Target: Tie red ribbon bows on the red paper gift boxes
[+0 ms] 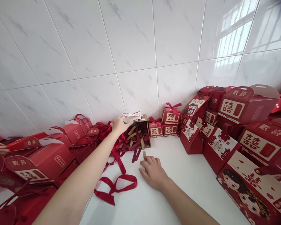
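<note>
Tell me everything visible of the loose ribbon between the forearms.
The ribbon is dark red and satiny-looking, curled into a loop on the right and an open bend on the left. It lies slack on the white table, touched by neither left hand nor right hand. Whether the strand behind touches it is unclear.

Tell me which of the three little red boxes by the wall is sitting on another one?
The upper right box, topped by a ribbon bow. The lower two stand on the white table.

Strips (142, 142) – tan/maroon; ribbon (112, 189) – dk red; boxes (257, 107) red w/ cream panels (233, 106).
</note>
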### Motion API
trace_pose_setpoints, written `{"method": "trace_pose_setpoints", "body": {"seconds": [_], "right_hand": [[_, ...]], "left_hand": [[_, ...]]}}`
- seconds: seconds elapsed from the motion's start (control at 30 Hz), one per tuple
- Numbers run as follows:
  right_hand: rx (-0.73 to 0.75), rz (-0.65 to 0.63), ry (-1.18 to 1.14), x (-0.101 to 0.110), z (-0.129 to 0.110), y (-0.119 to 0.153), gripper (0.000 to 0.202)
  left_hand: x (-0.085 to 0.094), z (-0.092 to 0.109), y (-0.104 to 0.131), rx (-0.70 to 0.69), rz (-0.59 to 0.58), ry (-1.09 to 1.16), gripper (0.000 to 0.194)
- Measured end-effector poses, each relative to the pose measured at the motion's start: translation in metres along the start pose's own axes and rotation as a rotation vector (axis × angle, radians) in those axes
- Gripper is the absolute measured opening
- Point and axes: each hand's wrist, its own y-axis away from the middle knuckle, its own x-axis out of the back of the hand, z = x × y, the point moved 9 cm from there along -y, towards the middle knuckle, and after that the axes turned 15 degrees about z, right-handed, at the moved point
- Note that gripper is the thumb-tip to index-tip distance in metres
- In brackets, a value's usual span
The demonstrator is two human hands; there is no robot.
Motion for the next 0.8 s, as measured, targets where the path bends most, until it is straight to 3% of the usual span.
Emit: {"method": "trace_pose_setpoints", "body": {"seconds": [0.1,0.2,0.33,0.53,0.63,0.8], "right_hand": [[0.004,-0.001,0.002,0.000,-0.001,0.001,0.028],[0.004,-0.001,0.001,0.000,-0.002,0.002,0.030],[0.003,-0.009,0.003,0.000,-0.005,0.005,0.032],[-0.002,-0.013,0.014,-0.001,-0.004,0.004,0.035],[-0.005,-0.030,-0.003,-0.005,-0.001,0.001,0.044],[-0.071,-0.126,-0.061,-0.015,0.007,0.001,0.060]], "left_hand": [[0.004,-0.024,0.023,0.007,-0.046,-0.031,0.075],[0.021,-0.039,0.043,0.001,-0.048,-0.056,0.075],[0.031,-0.023,0.048,-0.110,-0.003,-0.040,0.057],[0.004,0.011,0.022,-0.223,0.008,-0.035,0.040],[-0.012,0.013,0.006,-0.220,0.012,-0.070,0.031],[-0.028,0.009,-0.003,-0.191,-0.035,-0.122,0.036]]}}
